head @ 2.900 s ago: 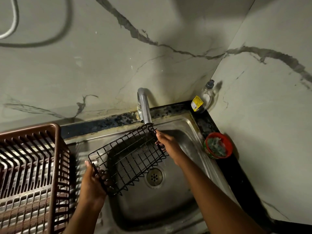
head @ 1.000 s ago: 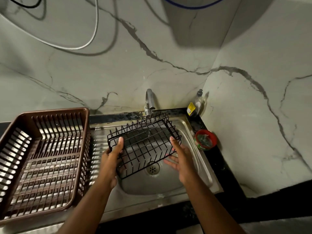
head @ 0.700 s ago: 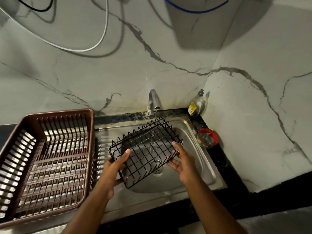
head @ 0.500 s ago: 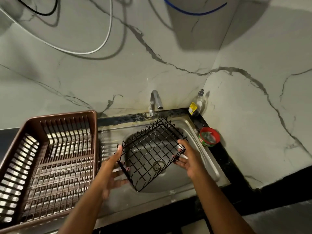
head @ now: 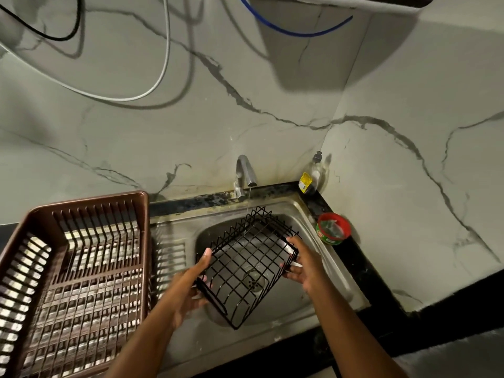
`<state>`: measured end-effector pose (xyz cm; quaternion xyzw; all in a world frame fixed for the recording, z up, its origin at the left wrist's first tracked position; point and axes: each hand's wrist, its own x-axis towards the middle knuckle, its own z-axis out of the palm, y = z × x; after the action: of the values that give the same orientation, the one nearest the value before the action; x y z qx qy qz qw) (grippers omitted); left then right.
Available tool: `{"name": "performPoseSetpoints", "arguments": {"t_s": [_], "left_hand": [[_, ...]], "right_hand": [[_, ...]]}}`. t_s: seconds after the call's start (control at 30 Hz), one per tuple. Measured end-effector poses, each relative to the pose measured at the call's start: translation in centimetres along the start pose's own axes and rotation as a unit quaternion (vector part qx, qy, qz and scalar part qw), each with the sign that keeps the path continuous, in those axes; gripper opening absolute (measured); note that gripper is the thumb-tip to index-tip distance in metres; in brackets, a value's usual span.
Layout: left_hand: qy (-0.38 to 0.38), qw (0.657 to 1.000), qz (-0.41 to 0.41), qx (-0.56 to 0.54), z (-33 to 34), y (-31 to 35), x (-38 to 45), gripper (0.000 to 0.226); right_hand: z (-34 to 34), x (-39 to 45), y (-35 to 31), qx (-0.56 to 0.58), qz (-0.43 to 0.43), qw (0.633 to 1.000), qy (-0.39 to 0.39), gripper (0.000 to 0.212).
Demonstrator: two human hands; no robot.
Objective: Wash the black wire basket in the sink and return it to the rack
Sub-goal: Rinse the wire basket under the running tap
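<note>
Spreading across the frame from nine to three o'clock, the marble wall (head: 272, 110) is backing a dark worktop (head: 362, 271). At eight o'clock the brown plastic rack (head: 76, 268) is sitting just beside the steel sink (head: 321, 257), with nothing visible in it. Over the sink bowl, near the frame's centre, the black wire basket (head: 245, 268) is hanging tilted, one corner pointing down toward six o'clock and its far rim catching a thin stream from the tap (head: 245, 170) at twelve o'clock. It is looking light and stiff, probably slick while wet, so the best hold is likely on the side rims rather than the thin floor wires. The left hand (head: 188, 290) is reaching up from seven o'clock, fingers spread and pressing the basket's left side, thumb raised along the rim. The right hand (head: 302, 266) is coming in from five o'clock, fingers curled around the right edge. A red tub (head: 333, 229) and a soap bottle (head: 311, 175) are standing at two o'clock.
</note>
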<state>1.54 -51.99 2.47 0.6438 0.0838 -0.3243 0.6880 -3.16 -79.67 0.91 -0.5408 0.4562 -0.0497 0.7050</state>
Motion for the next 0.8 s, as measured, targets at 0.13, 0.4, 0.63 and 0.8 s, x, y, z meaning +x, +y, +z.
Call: {"name": "performPoseSetpoints", "arguments": {"t_s": [0.13, 0.4, 0.63, 0.8], "left_hand": [[0.015, 0.999, 0.024, -0.036, 2.0, 0.8, 1.8, 0.080], [0.082, 0.996, -0.027, -0.033, 2.6, -4.3, 10.8, 0.117], [0.165, 0.985, -0.055, -0.009, 5.0, -7.5, 14.6, 0.133], [0.184, 0.977, -0.107, -0.015, 6.7, -7.5, 16.1, 0.096]], "right_hand": [[-0.6, 1.8, -1.0, -0.002, -0.016, 1.000, -0.014, 0.069], [-2.3, 5.3, 1.3, -0.078, 0.039, 0.993, -0.074, 0.048], [-2.7, 10.4, 3.9, -0.131, 0.105, 0.983, -0.074, 0.029], [-2.1, 12.5, 5.8, -0.170, 0.131, 0.976, -0.036, 0.023]]}}
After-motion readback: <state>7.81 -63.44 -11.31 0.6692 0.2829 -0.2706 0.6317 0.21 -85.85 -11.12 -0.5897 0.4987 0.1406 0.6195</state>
